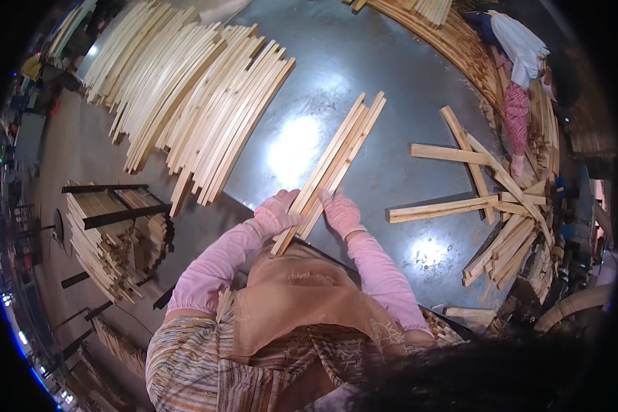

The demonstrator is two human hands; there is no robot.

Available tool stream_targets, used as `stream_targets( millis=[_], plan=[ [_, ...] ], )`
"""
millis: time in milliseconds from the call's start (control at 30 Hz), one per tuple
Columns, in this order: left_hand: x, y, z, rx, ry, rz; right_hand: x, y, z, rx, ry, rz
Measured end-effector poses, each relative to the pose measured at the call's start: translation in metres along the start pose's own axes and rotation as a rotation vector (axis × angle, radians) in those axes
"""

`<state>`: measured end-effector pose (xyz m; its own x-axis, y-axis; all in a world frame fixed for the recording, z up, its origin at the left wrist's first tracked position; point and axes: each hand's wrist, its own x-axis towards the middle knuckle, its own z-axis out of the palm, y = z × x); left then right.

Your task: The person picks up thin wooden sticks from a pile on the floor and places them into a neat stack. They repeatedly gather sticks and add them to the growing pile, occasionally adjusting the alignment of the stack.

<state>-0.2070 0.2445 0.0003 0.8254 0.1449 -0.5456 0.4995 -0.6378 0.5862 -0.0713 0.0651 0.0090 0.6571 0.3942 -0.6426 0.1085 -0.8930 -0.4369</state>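
A few long, pale wooden strips (336,161) lie side by side on the grey metal table, slanting away to the right, with a narrow gap between some of them. Their near ends reach the table's edge in front of my body. My left hand (279,214), in a pink glove, grips them from the left, its thumb across the top. From the right side, my right hand (341,213) holds the same strips, its fingertips against the outer edge. The undersides of both hands are hidden.
Long strips in a wide row (206,103) cover the table's far left. At the right, loose wooden pieces (453,206) lie crossed beside a heap (505,254). A co-worker's pink-sleeved arm (516,120) reaches into that wood. A rack of strips (120,237) stands at left.
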Motion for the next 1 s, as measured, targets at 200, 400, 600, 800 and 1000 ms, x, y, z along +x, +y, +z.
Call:
stream_targets(
  millis=[200,400,600,800,1000],
  plan=[
    [0.005,0.006,-0.018,0.045,-0.064,0.082,0.004,-0.003,-0.003,0.11,0.085,0.027],
    [0.011,-0.001,-0.02,-0.071,-0.14,0.053,0.021,0.022,0.019,0.49,0.209,-0.051],
    [0.012,-0.024,-0.004,-0.712,0.033,-0.017,0.019,0.044,0.005,0.814,0.096,-0.131],
    [0.011,-0.042,-0.011,-1.871,-0.156,-0.158,-0.006,0.036,-0.019,1.044,0.177,-0.198],
    [0.021,-0.024,-0.005,-1.751,-0.017,-0.333,0.034,-0.038,0.032,0.198,0.198,-0.271]
  ],
)
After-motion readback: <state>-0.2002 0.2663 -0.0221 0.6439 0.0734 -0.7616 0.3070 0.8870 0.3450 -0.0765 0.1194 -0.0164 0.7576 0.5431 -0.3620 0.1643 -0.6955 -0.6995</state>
